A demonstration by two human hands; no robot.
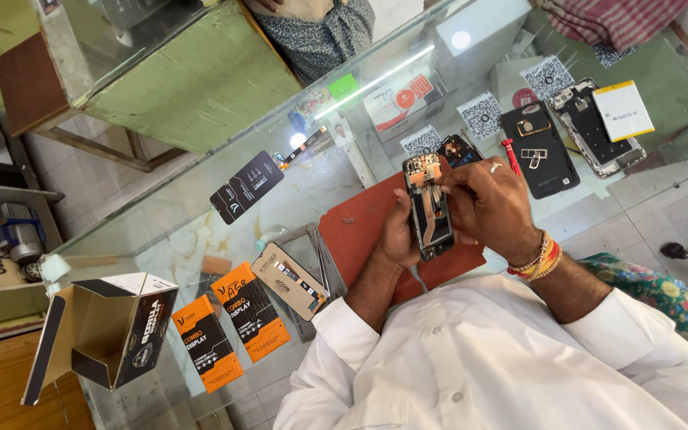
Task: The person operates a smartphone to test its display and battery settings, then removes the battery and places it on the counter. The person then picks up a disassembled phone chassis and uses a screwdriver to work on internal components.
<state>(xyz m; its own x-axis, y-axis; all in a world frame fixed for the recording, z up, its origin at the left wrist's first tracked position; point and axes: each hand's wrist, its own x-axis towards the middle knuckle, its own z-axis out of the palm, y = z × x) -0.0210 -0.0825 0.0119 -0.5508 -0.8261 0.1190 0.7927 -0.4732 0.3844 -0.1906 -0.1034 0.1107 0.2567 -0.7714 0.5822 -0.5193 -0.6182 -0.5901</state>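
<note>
Sleeves: white shirt sleeves (471,350) fill the bottom of the view, both forearms reaching up toward 12 o'clock
Left hand: left hand (398,235) is wrapped round the left edge of the opened phone (429,209), fingers clenched behind it, thumb on the side
Right hand: right hand (489,205) sits at the phone's 3 o'clock, fingertips pinched in on its upper half; can't tell if it's gripping a tool or a part. Ring on one finger, thread bands at the wrist
Phone look: back cover off, slim dark body standing roughly upright, copper and orange bits showing at the top end, dark lower section
Phone spot: held just above the red-brown mat (360,227) on the glass counter (201,215)
Screws: tiny screws (348,220) on the mat, at the phone's 9 o'clock
Other stuff: black back cover (543,155) and second opened phone (599,127) up at 2 o'clock, orange display boxes (232,322) at 8 o'clock, open cardboard box (105,330) further left
</note>
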